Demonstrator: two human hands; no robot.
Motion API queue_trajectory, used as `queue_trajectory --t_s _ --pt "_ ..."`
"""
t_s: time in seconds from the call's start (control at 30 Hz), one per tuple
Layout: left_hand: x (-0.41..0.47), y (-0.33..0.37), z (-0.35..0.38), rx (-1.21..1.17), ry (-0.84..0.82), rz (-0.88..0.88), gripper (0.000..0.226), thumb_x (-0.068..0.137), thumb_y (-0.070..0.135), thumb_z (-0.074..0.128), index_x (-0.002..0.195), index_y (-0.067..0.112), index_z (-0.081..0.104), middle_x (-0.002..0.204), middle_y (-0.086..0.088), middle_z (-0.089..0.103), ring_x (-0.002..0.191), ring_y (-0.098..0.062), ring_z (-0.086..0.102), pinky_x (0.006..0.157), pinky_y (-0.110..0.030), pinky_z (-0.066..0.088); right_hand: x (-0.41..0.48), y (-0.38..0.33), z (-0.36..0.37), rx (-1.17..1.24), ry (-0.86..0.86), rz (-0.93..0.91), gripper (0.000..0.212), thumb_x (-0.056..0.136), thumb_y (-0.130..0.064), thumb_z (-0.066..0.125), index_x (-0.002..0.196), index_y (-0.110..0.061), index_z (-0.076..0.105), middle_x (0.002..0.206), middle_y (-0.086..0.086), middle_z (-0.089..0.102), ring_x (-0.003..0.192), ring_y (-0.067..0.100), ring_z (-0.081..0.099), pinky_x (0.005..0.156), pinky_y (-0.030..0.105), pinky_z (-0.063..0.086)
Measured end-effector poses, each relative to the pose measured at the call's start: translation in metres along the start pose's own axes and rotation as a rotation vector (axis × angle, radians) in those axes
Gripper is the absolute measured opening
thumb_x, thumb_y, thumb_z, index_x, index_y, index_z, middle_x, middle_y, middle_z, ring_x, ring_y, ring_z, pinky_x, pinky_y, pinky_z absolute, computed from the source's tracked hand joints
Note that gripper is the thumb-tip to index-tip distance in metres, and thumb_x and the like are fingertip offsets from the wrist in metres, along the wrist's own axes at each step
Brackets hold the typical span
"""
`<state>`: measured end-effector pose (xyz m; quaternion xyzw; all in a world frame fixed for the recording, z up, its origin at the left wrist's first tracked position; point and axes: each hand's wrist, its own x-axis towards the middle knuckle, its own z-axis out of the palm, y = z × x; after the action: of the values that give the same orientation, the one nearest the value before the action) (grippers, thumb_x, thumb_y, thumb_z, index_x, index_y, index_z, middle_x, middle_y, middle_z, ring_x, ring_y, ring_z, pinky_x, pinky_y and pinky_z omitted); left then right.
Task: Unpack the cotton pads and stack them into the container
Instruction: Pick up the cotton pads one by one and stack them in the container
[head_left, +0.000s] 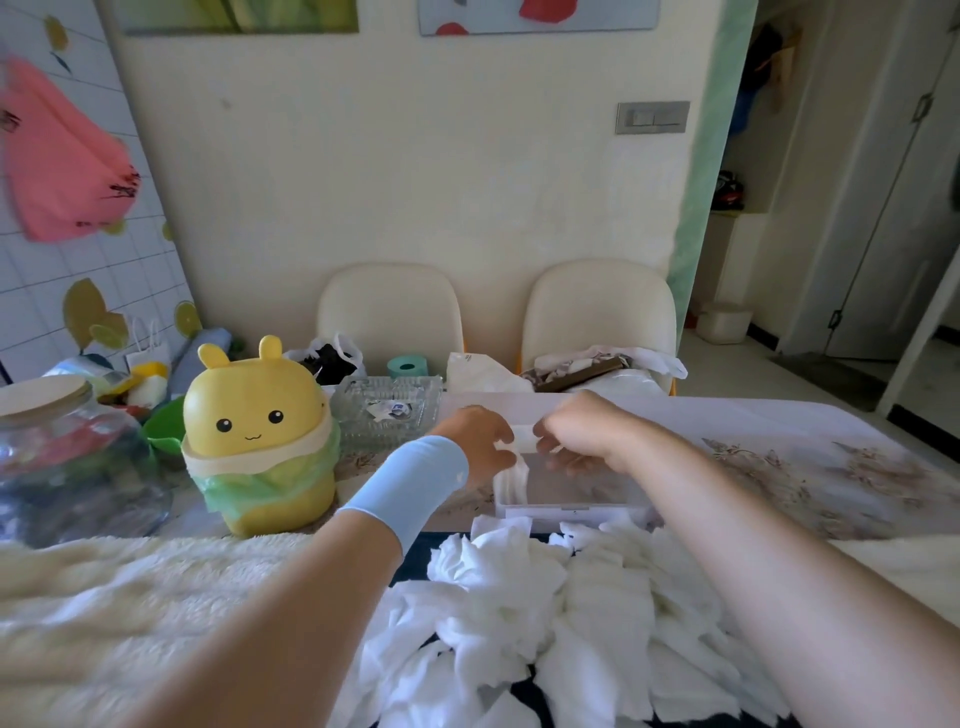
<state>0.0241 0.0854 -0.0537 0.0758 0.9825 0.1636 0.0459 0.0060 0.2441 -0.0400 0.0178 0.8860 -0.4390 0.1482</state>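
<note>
Stacking step in hand: left hand (478, 441) and right hand (582, 436) each pinch one end of a cotton pad (524, 436) over the clear container (571, 506). A short stack (511, 480) stands at the container's left end, and a loose pile (545, 597) lies just in front. Next move, as judged: lower the pad against the stack and let go.

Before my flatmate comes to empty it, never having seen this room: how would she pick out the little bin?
On the table before the two cream chairs, look left. Between the big glass jar and the cut-glass dish stands the bin: yellow, with ears, a drawn face and a green bag.
</note>
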Motion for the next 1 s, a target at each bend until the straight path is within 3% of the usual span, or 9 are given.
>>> queue_trajectory --t_s 0.1,0.23,0.33,0.4,0.53,0.6,0.7,0.87,1.0 --pt "-0.025 0.005 -0.020 -0.084 0.018 -0.004 0.032 0.097 0.030 0.057 0.127 0.023 0.065 0.132 0.004 0.059 0.117 -0.018 0.056 0.095 -0.025 0.043 -0.033 -0.001 -0.013 -0.085 -0.024 -0.170 0.016 0.097 -0.019 0.057 0.102 -0.014 0.071 0.096 0.002 0.076 0.064 0.018 0.067 0.056 0.023 0.043" --pt "-0.063 0.002 -0.023 -0.212 0.047 0.027 0.022 0.093 0.020 0.052 0.097 0.024 0.074 0.092 0.008 0.070 0.092 -0.016 0.067 0.073 -0.022 0.051 -0.080 0.007 -0.007 -0.204 -0.157 -0.380 0.013 0.092 -0.017 0.066 0.091 -0.025 0.076 0.087 -0.004 0.076 0.060 0.008 0.061 0.062 0.019 0.047" --pt "-0.091 -0.005 -0.014 -0.244 -0.018 0.046 0.031 0.095 0.015 0.048 0.093 0.034 0.072 0.092 0.008 0.070 0.085 -0.014 0.065 0.076 -0.023 0.052 -0.100 0.013 0.009 -0.276 -0.104 -0.508 0.017 0.090 -0.016 0.070 0.088 -0.032 0.077 0.068 -0.025 0.067 0.056 -0.007 0.056 0.059 0.008 0.042" --pt "-0.107 -0.008 -0.009 -0.254 -0.044 0.041 0.027 0.096 0.019 0.053 0.090 0.038 0.071 0.098 0.005 0.070 0.088 -0.015 0.064 0.083 -0.028 0.053 -0.107 0.015 0.022 -0.257 -0.061 -0.521 0.014 0.091 -0.020 0.068 0.087 -0.029 0.078 0.064 -0.026 0.065 0.057 -0.009 0.055 0.056 0.007 0.041" --pt "-0.127 -0.013 -0.003 -0.247 -0.072 -0.021 0.019 0.092 0.032 0.062 0.096 0.020 0.077 0.091 0.002 0.071 0.080 -0.016 0.062 0.076 -0.028 0.055 -0.104 0.022 0.040 -0.367 -0.064 -0.436 0.030 0.091 -0.036 0.062 0.083 -0.009 0.072 0.066 0.002 0.062 0.059 0.009 0.050 0.060 0.029 0.039" --pt "-0.132 -0.018 -0.003 -0.277 -0.080 -0.036 0.011 0.085 0.033 0.069 0.089 0.027 0.078 0.088 0.008 0.073 0.076 -0.010 0.063 0.067 -0.019 0.052 -0.100 0.024 0.043 -0.393 -0.006 -0.388 0.036 0.090 -0.043 0.064 0.080 -0.009 0.071 0.061 -0.002 0.054 0.056 0.012 0.046 0.057 0.028 0.035" --pt "-0.135 -0.027 -0.003 -0.269 -0.115 -0.029 0.008 0.079 0.029 0.077 0.084 0.035 0.078 0.080 0.017 0.071 0.078 -0.003 0.065 0.077 -0.017 0.054 -0.099 0.021 0.046 -0.415 0.004 -0.322 0.047 0.078 -0.055 0.071 0.078 -0.008 0.066 0.063 -0.002 0.051 0.060 0.014 0.047 0.060 0.029 0.037" --pt "-0.132 -0.030 0.001 -0.325 -0.039 -0.035 0.009 0.087 0.033 0.068 0.088 0.030 0.076 0.080 0.016 0.070 0.073 -0.005 0.062 0.062 -0.013 0.049 -0.102 0.015 0.045 -0.409 -0.111 -0.290 0.016 0.082 -0.029 0.078 0.094 -0.019 0.077 0.086 -0.002 0.072 0.080 0.016 0.068 0.070 0.027 0.053" --pt "-0.128 -0.025 0.004 -0.445 0.087 -0.056 0.014 0.092 0.027 0.060 0.082 0.031 0.068 0.082 0.009 0.065 0.073 -0.018 0.060 0.054 -0.029 0.054 -0.108 0.026 0.040 -0.203 -0.083 -0.343 0.006 0.082 -0.022 0.079 0.087 -0.022 0.074 0.084 -0.001 0.073 0.071 0.011 0.064 0.062 0.023 0.049"
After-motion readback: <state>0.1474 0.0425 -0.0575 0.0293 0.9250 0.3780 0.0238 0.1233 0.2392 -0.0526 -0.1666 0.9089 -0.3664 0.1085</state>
